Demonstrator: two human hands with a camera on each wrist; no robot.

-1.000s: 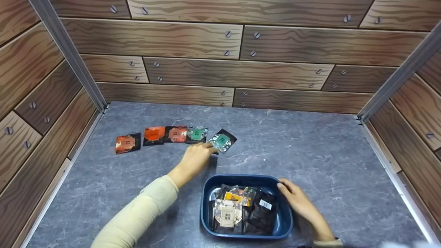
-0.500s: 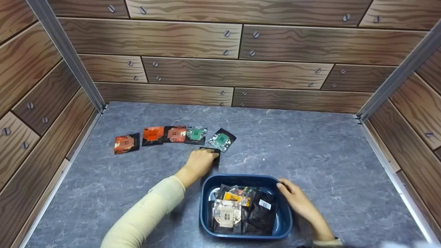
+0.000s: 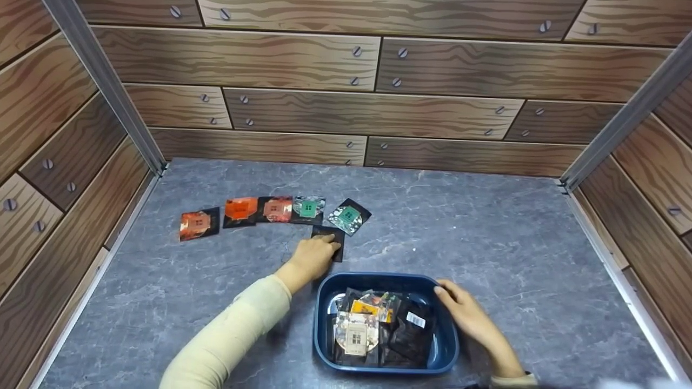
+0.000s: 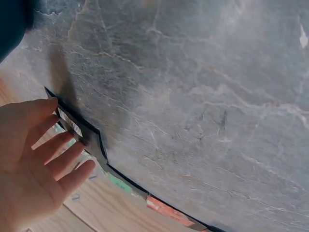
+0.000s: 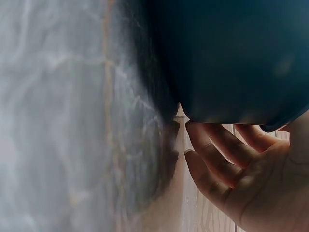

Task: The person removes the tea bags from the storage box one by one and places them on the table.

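My left hand [image 3: 313, 256] touches a small black packet [image 3: 320, 231] lying on the table, thumb and forefinger tips resting on its upper face. In the left wrist view this packet [image 4: 72, 124] shows a white barcode label, and the fingers of the left hand [image 4: 36, 159] are nearly straight beside it. My right hand [image 3: 469, 312] holds the right rim of a blue tub [image 3: 387, 370], thumb over the edge and fingers along the outside. Inside the tub lie several packets, among them a beige-labelled one [image 3: 357, 335] and a black one with a barcode [image 3: 408, 343].
Beyond the left hand, flat packets form a row: a reddish one [image 3: 199, 223], an orange one [image 3: 241, 210], a red one [image 3: 277, 208] and a green one [image 3: 308, 208]. A tilted green packet [image 3: 348, 216] lies right of them. Wood-patterned walls [image 3: 303, 113] enclose the grey table [image 3: 486, 232].
My left hand has drawn back from beside the tilted green packet, and the black packet under its fingers now shows more of its surface. The right hand and tub have stayed put.
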